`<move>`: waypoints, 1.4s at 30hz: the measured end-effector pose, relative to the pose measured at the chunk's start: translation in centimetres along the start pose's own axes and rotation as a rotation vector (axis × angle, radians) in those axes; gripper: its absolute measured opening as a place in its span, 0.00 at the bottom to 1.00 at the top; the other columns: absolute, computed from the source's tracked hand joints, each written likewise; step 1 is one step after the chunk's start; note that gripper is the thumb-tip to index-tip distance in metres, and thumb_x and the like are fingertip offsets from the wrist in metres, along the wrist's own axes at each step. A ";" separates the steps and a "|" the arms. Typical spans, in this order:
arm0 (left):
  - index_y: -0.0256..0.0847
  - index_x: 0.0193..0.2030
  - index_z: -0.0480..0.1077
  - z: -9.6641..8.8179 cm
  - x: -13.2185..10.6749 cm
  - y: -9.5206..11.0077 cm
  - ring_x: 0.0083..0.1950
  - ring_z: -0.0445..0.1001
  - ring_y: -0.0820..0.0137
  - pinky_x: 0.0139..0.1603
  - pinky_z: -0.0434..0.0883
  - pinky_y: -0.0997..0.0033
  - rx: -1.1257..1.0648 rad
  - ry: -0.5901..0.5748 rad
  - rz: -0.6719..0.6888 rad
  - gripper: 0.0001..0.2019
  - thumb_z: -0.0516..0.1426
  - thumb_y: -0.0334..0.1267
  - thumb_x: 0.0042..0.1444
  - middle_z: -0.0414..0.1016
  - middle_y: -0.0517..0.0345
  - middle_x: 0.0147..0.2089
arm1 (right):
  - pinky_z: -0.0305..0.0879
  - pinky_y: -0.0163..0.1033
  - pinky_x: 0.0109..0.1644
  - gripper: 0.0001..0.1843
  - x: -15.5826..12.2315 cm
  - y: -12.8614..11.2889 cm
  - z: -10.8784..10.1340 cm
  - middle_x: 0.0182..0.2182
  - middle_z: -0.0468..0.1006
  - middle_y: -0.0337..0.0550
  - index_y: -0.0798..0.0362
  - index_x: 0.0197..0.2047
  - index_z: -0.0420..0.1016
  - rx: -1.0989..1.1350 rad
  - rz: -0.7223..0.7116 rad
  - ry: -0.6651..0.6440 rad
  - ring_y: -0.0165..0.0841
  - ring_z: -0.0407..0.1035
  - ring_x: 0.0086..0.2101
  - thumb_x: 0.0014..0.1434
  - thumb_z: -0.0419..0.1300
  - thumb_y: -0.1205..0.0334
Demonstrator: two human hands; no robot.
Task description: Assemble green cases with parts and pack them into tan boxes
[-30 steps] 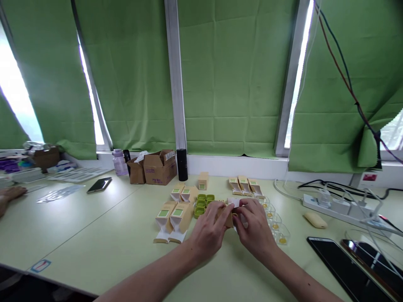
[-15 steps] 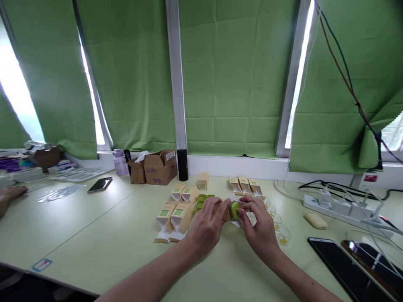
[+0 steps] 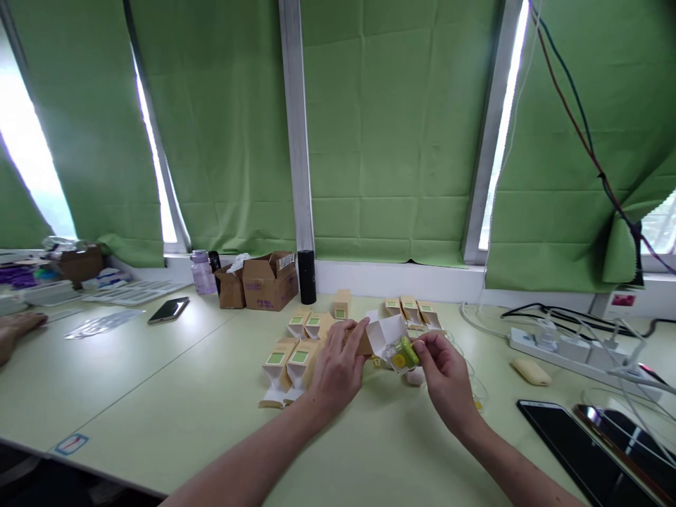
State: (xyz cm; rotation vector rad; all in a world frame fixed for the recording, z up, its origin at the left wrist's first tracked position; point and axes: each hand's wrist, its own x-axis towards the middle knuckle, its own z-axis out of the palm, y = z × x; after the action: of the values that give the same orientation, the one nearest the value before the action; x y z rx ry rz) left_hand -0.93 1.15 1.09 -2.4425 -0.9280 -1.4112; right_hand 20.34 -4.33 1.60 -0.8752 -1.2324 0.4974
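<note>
My left hand (image 3: 338,362) grips a small brown cardboard box (image 3: 389,334), its open end and white flaps facing right. At that opening, the fingertips of my right hand (image 3: 448,373) pinch a small clear container with a green lid (image 3: 403,353) and a yellow spot on it. Whether its far end is still inside the box I cannot tell. Left of my left hand, several similar boxes (image 3: 300,359) stand with their flaps open. Clear plastic pieces with yellow spots (image 3: 479,394) lie beyond my right hand, partly hidden by it.
More small boxes (image 3: 412,311) stand farther back, near a black cylinder (image 3: 305,277) and a brown carton (image 3: 270,282). At right are a power strip (image 3: 575,348), cables, an oval cream case (image 3: 529,371) and a dark tablet (image 3: 570,443). A phone (image 3: 167,310) and another person's hand (image 3: 24,324) are at left.
The box has tilted, and its white flaps now show. My right hand has moved slightly right and down with the green-lidded container, whose clear body has come into view.
</note>
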 end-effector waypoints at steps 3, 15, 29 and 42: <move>0.53 0.79 0.55 0.1 0.2 -0.3 0.67 0.70 0.52 0.66 0.73 0.45 -0.095 0.050 -0.096 0.38 0.58 0.27 0.64 0.69 0.44 0.63 | 0.73 0.39 0.31 0.20 0.0 -0.3 -0.3 0.29 0.80 0.42 0.49 0.36 0.73 0.015 0.009 -0.108 0.36 0.74 0.29 0.68 0.64 0.40; 0.42 0.73 0.62 0.7 1.7 -0.3 0.64 0.77 0.56 0.63 0.77 0.57 -1.037 0.107 -0.573 0.36 0.67 0.51 0.63 0.79 0.43 0.62 | 0.67 0.38 0.35 0.07 -2.1 0.3 -0.3 0.29 0.82 0.38 0.48 0.36 0.74 -0.507 -0.282 -0.568 0.35 0.77 0.29 0.68 0.57 0.63; 0.44 0.58 0.71 0.4 1.6 0.4 0.52 0.84 0.60 0.49 0.83 0.54 -1.563 0.045 -0.941 0.17 0.64 0.47 0.68 0.82 0.47 0.56 | 0.61 0.39 0.35 0.05 -2.4 0.4 -0.4 0.30 0.83 0.37 0.48 0.38 0.73 -0.666 -0.284 -0.654 0.36 0.76 0.30 0.65 0.57 0.65; 0.41 0.53 0.76 0.4 1.5 1.0 0.42 0.85 0.62 0.42 0.79 0.65 -1.525 -0.010 -0.925 0.21 0.70 0.50 0.60 0.85 0.50 0.47 | 0.72 0.44 0.40 0.13 -1.4 0.5 0.2 0.43 0.83 0.48 0.48 0.49 0.79 -0.388 -0.057 -0.352 0.41 0.77 0.41 0.68 0.60 0.52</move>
State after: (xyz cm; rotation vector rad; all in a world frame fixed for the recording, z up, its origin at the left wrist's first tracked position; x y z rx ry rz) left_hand 0.46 1.21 2.26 -2.8540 -1.3468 -3.4115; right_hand 19.78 -5.05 0.36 -1.1050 -1.7083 0.3807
